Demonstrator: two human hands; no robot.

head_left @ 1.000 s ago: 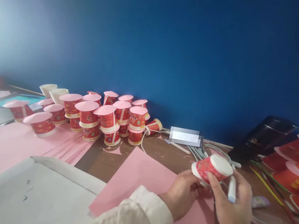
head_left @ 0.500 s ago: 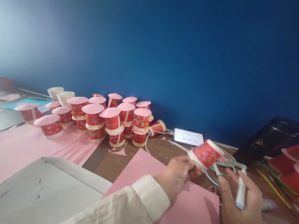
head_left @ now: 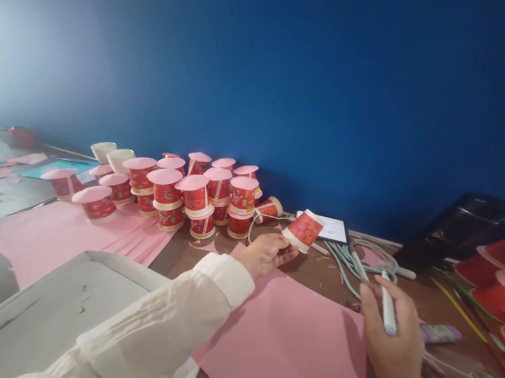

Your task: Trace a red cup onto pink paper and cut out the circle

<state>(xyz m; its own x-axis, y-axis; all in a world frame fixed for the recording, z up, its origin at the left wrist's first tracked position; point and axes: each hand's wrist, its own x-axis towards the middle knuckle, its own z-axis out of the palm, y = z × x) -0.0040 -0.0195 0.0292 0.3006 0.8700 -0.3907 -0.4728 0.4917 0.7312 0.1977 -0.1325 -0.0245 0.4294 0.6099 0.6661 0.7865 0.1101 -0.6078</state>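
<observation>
My left hand [head_left: 268, 253] is closed on the wide rim of a red patterned paper cup [head_left: 304, 229], which leans upside down above the table in front of the phone. In my right hand [head_left: 395, 338] a white marker [head_left: 388, 307] rests between the fingers, its pale blue end toward me. A second slim white piece [head_left: 359, 262] meets the tips of the thumb and forefinger; I cannot tell whether it is held. Under and between both hands lies a pink paper sheet [head_left: 292, 352].
Several red cups topped with pink discs [head_left: 194, 185] stand stacked at the left. A white box lid [head_left: 65, 306] lies in front of pink sheets [head_left: 42, 243]. Behind my hands are a phone [head_left: 336, 229] and coiled cable [head_left: 347, 264]. A black flask [head_left: 460, 232] stands right.
My left hand has moved left with the cup, away from my right hand. The right hand has shifted slightly left, still with the marker. The camera view has shifted slightly.
</observation>
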